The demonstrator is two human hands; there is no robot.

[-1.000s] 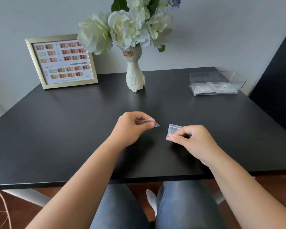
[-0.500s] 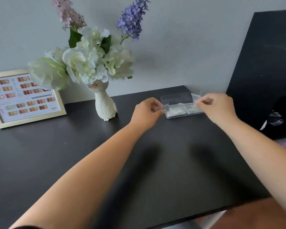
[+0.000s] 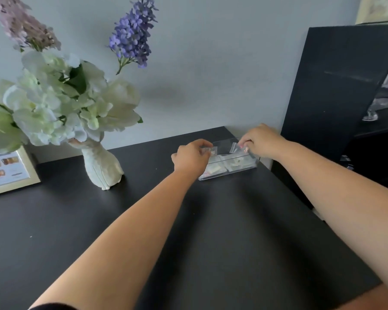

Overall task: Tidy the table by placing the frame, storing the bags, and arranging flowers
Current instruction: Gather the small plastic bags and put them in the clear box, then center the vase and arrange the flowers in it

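Both hands now sit over the clear box (image 3: pixel 230 167) at the back-right of the counter (image 3: pixel 211 231), w/ the view swung right. L to R: 1 frame (image 3: pixel 8 173), cut off at left edge; 1 white vase (image 3: pixel 102 167) w/ flowers (image 3: pixel 61 104); left hand (image 3: pixel 192 156) pinching 1 small bag (image 3: pixel 210 151); right hand (image 3: pixel 261 139) pinching 1 bag (image 3: pixel 234 148) above the box. Bags inside the box too blurry to count.
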